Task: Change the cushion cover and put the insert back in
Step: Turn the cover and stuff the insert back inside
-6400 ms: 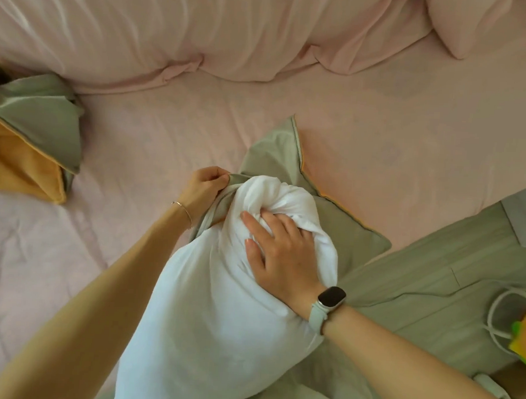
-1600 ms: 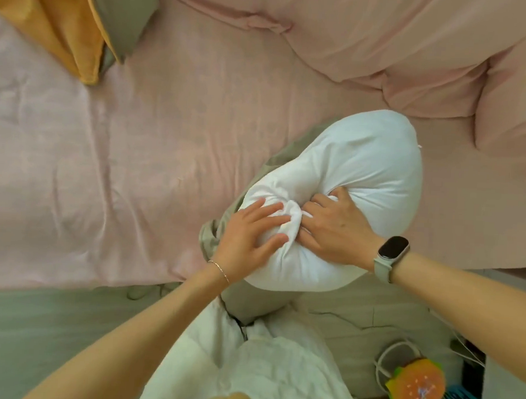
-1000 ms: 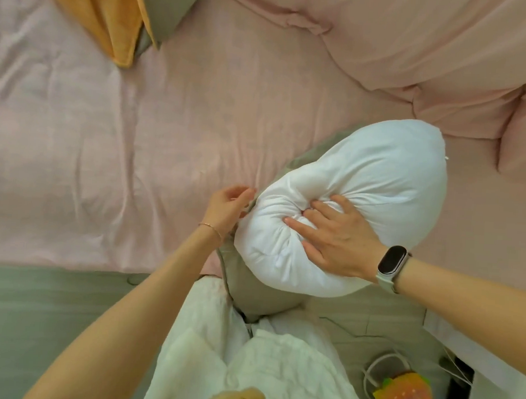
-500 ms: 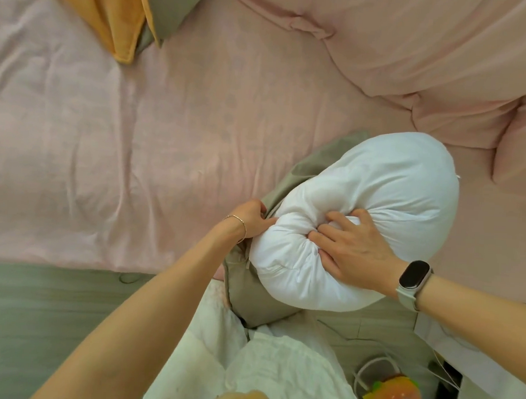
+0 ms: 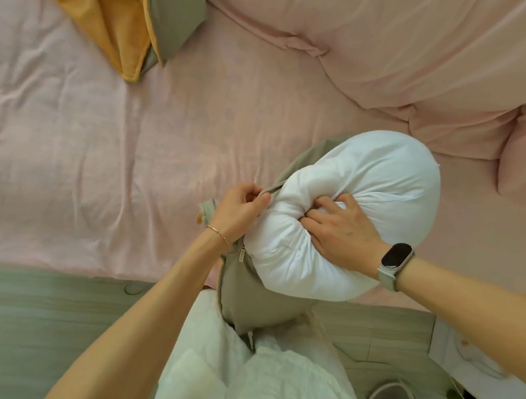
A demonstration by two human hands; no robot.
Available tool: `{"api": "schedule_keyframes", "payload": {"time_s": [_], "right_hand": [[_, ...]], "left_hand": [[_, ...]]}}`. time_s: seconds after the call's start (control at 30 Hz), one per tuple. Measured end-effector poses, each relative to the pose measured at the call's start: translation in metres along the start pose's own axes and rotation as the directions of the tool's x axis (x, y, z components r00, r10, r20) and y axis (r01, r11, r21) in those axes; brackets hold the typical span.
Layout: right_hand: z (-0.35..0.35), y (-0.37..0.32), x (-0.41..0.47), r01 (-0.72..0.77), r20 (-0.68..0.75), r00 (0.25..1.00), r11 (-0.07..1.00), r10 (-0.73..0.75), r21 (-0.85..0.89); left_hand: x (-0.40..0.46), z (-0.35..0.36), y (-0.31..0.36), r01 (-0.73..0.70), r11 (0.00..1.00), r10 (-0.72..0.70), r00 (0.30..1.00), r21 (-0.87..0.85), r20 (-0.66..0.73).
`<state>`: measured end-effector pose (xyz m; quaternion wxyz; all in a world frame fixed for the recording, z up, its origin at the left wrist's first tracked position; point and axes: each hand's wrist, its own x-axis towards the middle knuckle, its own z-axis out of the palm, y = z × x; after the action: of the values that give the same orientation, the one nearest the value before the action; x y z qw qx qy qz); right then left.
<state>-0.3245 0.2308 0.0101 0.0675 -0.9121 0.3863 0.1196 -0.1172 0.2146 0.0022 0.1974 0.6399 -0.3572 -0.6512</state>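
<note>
Both hands work at the bed's (image 5: pixel 76 167) near edge: left hand (image 5: pixel 240 212) pinches the olive cover's (image 5: pixel 251 301) rim, right hand (image 5: pixel 341 233) digs curled fingers into the bunched white insert (image 5: pixel 377 186). Open pink sheet spreads left.

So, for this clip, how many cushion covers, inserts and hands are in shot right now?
Cushion covers: 2, the green cover being fitted and the orange-and-green cover lying at the top left
Inserts: 1, the white insert
Hands: 2, left hand and right hand
Total: 5
</note>
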Motion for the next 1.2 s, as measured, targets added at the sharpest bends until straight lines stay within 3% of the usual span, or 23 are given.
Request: {"api": "schedule_keyframes", "payload": {"time_s": [0.17, 0.37, 0.47, 0.53, 0.63, 0.73, 0.83, 0.93, 1.2], "right_hand": [[0.018, -0.016, 0.042, -0.027, -0.057, 0.998, 1.0, 0.026, -0.015], [0.026, -0.021, 0.094, -0.062, -0.32, 0.943, 0.992, 0.094, 0.111], [0.004, -0.018, 0.1, 0.078, -0.566, 0.817, 0.953, 0.107, 0.293], [-0.009, -0.017, 0.082, 0.28, -0.629, 0.774, 0.929, -0.071, 0.24], [-0.016, -0.01, 0.046, 0.475, -0.482, 0.799, 0.869, -0.361, 0.138], [-0.017, -0.01, 0.027, 0.505, -0.198, 0.845, 0.863, -0.497, -0.009], [-0.007, -0.017, 0.035, 0.45, -0.052, 0.888, 0.887, -0.457, -0.1], [0.008, -0.017, 0.058, 0.356, 0.02, 0.934, 0.932, -0.356, -0.062], [0.048, -0.036, 0.119, 0.271, 0.185, 0.95, 0.958, -0.25, -0.095]], "left_hand": [[0.002, -0.003, 0.002, -0.098, 0.983, 0.114, 0.989, 0.156, -0.095], [0.019, -0.012, -0.018, -0.039, 0.945, 0.132, 0.954, 0.326, -0.268], [0.027, -0.012, -0.024, 0.037, 0.977, 0.059, 0.9, 0.211, -0.433], [0.033, -0.01, -0.024, 0.086, 0.995, -0.053, 0.859, 0.043, -0.509], [0.037, -0.01, -0.02, 0.105, 0.987, -0.152, 0.853, -0.122, -0.499], [0.036, -0.012, -0.018, 0.098, 0.984, -0.158, 0.865, -0.148, -0.477], [0.035, -0.015, -0.017, 0.093, 0.985, -0.15, 0.871, -0.144, -0.468], [0.035, -0.017, -0.017, 0.087, 0.99, -0.128, 0.887, -0.11, -0.443], [0.041, -0.011, -0.014, 0.068, 0.997, -0.049, 0.899, 0.029, -0.435]]}}
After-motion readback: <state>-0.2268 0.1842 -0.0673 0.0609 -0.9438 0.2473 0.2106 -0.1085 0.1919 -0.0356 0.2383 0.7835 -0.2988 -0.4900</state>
